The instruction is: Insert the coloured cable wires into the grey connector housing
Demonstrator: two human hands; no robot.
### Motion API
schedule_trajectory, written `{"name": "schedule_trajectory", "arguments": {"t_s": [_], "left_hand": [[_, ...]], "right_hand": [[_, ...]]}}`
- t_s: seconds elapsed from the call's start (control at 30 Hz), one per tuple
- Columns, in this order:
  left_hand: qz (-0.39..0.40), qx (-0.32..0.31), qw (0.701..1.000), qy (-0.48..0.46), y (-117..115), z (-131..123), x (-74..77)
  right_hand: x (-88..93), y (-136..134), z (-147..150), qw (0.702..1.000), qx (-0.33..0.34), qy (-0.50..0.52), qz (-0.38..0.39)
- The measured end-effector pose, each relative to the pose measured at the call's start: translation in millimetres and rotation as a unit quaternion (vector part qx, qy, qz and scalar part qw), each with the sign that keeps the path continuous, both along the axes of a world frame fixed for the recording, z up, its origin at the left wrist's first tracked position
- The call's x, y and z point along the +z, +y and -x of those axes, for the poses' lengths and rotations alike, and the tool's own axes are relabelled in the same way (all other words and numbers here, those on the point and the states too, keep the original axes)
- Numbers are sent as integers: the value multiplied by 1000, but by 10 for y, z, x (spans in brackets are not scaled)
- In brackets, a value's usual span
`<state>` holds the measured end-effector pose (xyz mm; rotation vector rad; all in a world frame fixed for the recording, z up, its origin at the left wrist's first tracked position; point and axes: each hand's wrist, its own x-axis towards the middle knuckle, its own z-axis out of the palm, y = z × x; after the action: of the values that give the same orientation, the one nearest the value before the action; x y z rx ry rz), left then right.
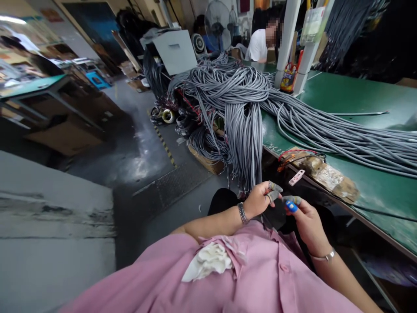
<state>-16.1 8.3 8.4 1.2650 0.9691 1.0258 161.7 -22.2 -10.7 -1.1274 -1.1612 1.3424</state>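
Near the bench edge, my left hand point(263, 199) has grey coverings on its fingertips, which are pressed together. My right hand point(304, 217) is just to its right, thumb and forefinger pinched, with a blue cover point(291, 206) on the thumb and grey on the finger. The fingertips of both hands nearly meet; anything between them is too small to make out. Beyond my hands, a thick bundle of grey cables point(244, 130) hangs over the end of the green bench point(342, 93).
A taped cardboard piece point(335, 176) with wires lies at the bench edge, beside a pink tag point(296, 177). More grey cables point(352, 137) stretch across the bench to the right. A person in white point(258, 45) sits behind the post point(287, 39). A grey cabinet point(55, 217) stands at left.
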Motion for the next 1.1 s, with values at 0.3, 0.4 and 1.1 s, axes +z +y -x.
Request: {"name": "schedule_trajectory", "arguments": {"t_s": [0.3, 0.4, 1.1], "left_hand": [[-146, 14, 980, 133, -111, 118, -29], [-171, 27, 971, 163, -175, 138, 29], [-13, -56, 998, 8, -256, 261, 202]], "right_hand": [[367, -69, 332, 969, 61, -183, -153], [360, -72, 365, 980, 46, -140, -135], [433, 64, 410, 999, 20, 29, 14]]}}
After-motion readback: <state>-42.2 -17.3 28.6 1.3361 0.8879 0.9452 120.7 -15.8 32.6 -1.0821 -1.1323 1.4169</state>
